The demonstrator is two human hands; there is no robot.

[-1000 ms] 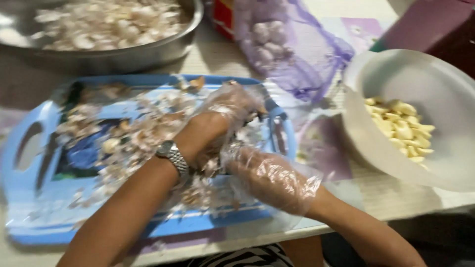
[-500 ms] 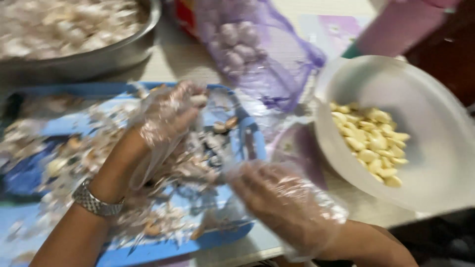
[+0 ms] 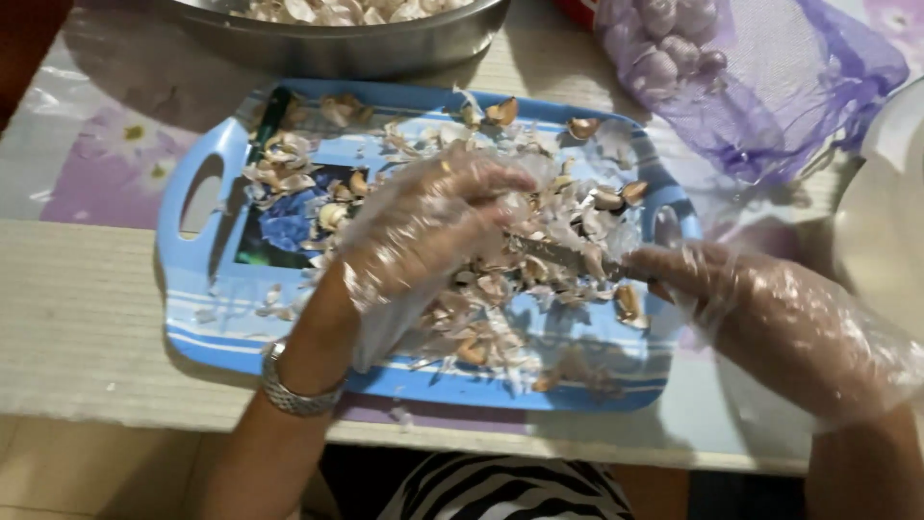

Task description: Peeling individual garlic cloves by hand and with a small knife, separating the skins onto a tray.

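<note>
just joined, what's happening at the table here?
A person in thin clear plastic gloves is working over a blue tray littered with garlic skins. The right hand holds a knife, its blade pointing at the left hand, which is pinching something small, too hidden to identify. A metal bowl and a purple mesh bag of garlic sit behind the tray.

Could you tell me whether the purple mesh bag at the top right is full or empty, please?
Partly full: the purple mesh bag shows garlic bulbs bunched at its left end, while the rest lies slack and flat on the table.

Soft indoor light, slight motion blur
</note>
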